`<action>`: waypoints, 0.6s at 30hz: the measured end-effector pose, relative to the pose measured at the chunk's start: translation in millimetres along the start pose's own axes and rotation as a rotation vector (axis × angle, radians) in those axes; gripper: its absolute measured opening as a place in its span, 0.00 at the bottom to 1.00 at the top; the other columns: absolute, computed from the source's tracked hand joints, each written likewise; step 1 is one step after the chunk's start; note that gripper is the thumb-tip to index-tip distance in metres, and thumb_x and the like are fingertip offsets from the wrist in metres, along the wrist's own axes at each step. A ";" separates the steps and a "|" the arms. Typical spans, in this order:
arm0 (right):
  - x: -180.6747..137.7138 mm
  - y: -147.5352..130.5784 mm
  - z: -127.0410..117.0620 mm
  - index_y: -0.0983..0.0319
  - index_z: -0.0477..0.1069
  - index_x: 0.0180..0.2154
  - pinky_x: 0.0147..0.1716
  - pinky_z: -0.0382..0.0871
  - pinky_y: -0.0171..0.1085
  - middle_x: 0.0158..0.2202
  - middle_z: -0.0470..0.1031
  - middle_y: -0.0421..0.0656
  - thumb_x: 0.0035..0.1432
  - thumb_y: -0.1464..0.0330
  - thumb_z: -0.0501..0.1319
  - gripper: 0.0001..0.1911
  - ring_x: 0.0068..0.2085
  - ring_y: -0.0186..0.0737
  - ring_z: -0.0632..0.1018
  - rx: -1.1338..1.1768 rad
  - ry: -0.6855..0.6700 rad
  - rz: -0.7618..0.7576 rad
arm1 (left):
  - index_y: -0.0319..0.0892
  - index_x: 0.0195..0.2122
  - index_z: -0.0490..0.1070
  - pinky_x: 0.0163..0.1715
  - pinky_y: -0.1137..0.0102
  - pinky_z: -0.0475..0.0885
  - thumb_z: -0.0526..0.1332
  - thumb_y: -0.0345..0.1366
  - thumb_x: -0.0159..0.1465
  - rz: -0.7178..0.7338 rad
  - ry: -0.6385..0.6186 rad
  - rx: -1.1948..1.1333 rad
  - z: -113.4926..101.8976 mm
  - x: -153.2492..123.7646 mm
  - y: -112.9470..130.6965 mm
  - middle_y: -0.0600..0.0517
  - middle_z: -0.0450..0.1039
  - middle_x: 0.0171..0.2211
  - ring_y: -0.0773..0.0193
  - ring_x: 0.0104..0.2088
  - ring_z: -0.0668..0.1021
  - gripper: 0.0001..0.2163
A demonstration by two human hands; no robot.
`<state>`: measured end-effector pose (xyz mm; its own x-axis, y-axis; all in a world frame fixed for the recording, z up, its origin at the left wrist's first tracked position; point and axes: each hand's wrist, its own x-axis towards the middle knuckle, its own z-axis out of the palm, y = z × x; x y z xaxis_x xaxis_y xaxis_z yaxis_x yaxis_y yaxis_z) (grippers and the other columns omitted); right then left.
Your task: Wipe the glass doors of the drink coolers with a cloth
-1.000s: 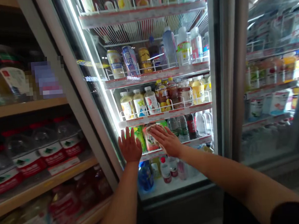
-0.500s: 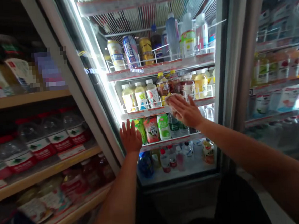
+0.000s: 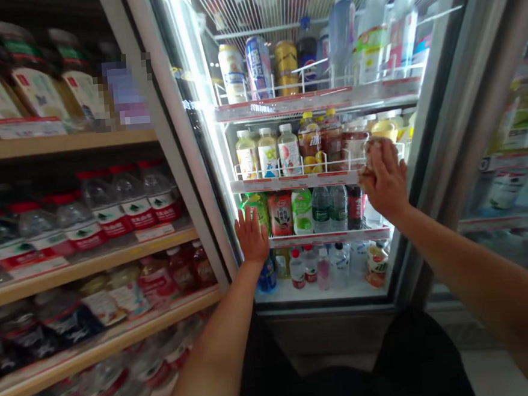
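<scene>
In front of me stands a lit drinks fridge with a closed glass door point(image 3: 326, 305). My left hand point(image 3: 252, 238) lies on the left part of the glass with its fingers stretched out, holding nothing. My right hand point(image 3: 387, 180) presses a crumpled brownish cloth point(image 3: 366, 182) against the right side of the glass, level with the middle shelf. Most of the cloth is hidden under the palm and fingers. Behind the glass are a green bottle point(image 3: 301, 210), a red pouch-like pack point(image 3: 281, 215) and yellow-capped tea bottles point(image 3: 309, 137).
On the left, a wooden shelf unit point(image 3: 61, 143) carries red-capped water bottles point(image 3: 114, 199) and other drinks. A metal door frame point(image 3: 468, 87) separates this fridge from another one point(image 3: 511, 186) at the right. My dark-clothed knees point(image 3: 422, 356) are below.
My right hand has slid to the right across the glass with the cloth. The left hand stays flat on the door. The whole view has shifted slightly.
</scene>
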<state>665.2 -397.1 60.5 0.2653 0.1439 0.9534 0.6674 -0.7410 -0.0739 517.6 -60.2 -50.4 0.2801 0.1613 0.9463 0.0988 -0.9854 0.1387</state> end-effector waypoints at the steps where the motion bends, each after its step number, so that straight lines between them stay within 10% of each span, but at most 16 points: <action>1: -5.8 -5.5 4.6 0.59 0.43 0.72 0.65 0.52 0.62 0.74 0.44 0.50 0.61 0.70 0.51 0.39 0.72 0.56 0.51 0.012 0.002 -0.012 | 0.41 0.69 0.55 0.70 0.51 0.45 0.49 0.37 0.70 -0.003 0.003 0.001 0.9 -3.4 -0.7 0.43 0.54 0.70 0.56 0.72 0.45 0.25; 11: -73.5 -78.2 39.1 0.56 0.40 0.72 0.69 0.46 0.54 0.72 0.48 0.46 0.64 0.74 0.51 0.39 0.72 0.46 0.51 0.121 -0.235 -0.347 | 0.40 0.71 0.47 0.70 0.49 0.47 0.51 0.34 0.70 0.038 0.025 -0.012 -5.8 -16.4 18.1 0.39 0.46 0.71 0.53 0.72 0.42 0.28; 18: -70.5 -130.5 62.7 0.63 0.35 0.72 0.68 0.53 0.49 0.71 0.54 0.50 0.67 0.74 0.46 0.36 0.71 0.41 0.55 0.299 -0.329 -0.508 | 0.47 0.72 0.37 0.68 0.55 0.57 0.52 0.30 0.69 0.363 -0.009 -0.295 -0.7 -7.1 69.7 0.44 0.39 0.73 0.55 0.72 0.48 0.33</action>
<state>603.1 -269.4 -15.3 0.0339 0.6540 0.7557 0.9165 -0.3220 0.2375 521.8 -130.0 -47.2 0.2547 -0.1972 0.9467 -0.2827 -0.9514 -0.1221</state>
